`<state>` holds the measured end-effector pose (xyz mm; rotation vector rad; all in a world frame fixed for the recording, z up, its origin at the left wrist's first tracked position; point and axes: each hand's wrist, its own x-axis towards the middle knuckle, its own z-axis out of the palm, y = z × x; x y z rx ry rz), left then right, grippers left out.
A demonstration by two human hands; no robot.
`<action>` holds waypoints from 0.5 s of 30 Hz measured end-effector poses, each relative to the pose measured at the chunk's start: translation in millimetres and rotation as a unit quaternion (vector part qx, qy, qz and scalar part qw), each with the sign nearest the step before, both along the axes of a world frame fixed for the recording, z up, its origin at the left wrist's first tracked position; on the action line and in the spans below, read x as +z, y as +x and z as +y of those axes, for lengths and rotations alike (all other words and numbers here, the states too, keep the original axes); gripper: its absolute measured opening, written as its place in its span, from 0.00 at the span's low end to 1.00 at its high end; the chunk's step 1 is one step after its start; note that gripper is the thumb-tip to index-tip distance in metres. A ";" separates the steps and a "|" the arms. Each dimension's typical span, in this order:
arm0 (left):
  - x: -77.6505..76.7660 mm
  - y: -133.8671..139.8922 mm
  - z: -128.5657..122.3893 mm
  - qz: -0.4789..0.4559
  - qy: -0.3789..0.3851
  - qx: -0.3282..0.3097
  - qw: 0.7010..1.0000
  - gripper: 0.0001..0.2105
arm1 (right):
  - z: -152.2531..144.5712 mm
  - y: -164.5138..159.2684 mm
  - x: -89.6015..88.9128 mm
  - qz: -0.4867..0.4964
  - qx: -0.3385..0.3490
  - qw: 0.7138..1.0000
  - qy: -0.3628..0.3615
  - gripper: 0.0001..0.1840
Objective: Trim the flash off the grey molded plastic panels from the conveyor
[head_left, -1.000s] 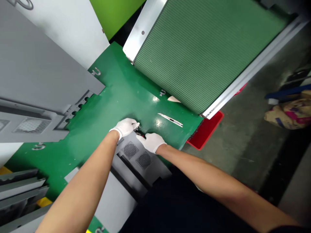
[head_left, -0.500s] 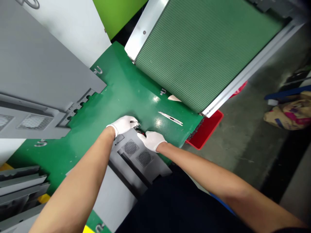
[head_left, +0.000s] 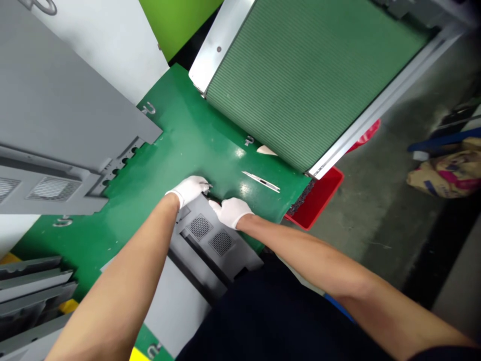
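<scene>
A grey plastic panel (head_left: pixel 240 253) with two mesh grilles and a long dark slot lies at the front of the green work surface, partly under my body. At its far corner my left hand (head_left: pixel 191 191), in a white glove, pinches a small metal part (head_left: pixel 208 187). Just to the right, my gloved right hand (head_left: pixel 233 212) rests at the panel's far edge, thumb and fingers brought together. Whatever lies in its fingertips is hidden. A slim cutter knife (head_left: pixel 261 181) lies beyond my right hand.
A ribbed green conveyor belt (head_left: pixel 300 75) ends above the far side of the green surface (head_left: pixel 124 235). Large grey panels (head_left: pixel 67 100) stand at left, more are stacked lower left. Metal hooks (head_left: pixel 149 108) are scattered about. A red bin (head_left: pixel 319 198) sits right, below the edge.
Both hands have shifted slightly up and away from the panel's corner. A dark and red bit seen between them earlier is no longer visible. The view has moved slightly.
</scene>
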<state>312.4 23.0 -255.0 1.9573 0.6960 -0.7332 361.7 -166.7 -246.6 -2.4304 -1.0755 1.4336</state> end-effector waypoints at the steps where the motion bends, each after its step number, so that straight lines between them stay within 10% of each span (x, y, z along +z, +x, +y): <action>1: 2.6 -1.1 0.5 -0.005 -0.009 0.034 0.999 0.14 | -2.5 2.9 1.1 0.000 -0.004 1.000 0.001 0.50; 8: 44.1 23.5 -69.5 -0.165 0.226 0.062 0.958 0.12 | -94.9 6.7 1.4 0.035 -0.218 0.975 -0.002 0.45; 13: 63.1 63.0 -174.1 -0.250 -0.065 -0.009 0.966 0.25 | -193.2 -21.5 -7.6 0.131 -0.429 0.890 -0.083 0.41; 15: 60.1 58.3 -186.9 -0.239 -0.039 -0.090 0.966 0.29 | -219.3 -33.3 -11.8 0.144 -0.477 0.861 -0.097 0.38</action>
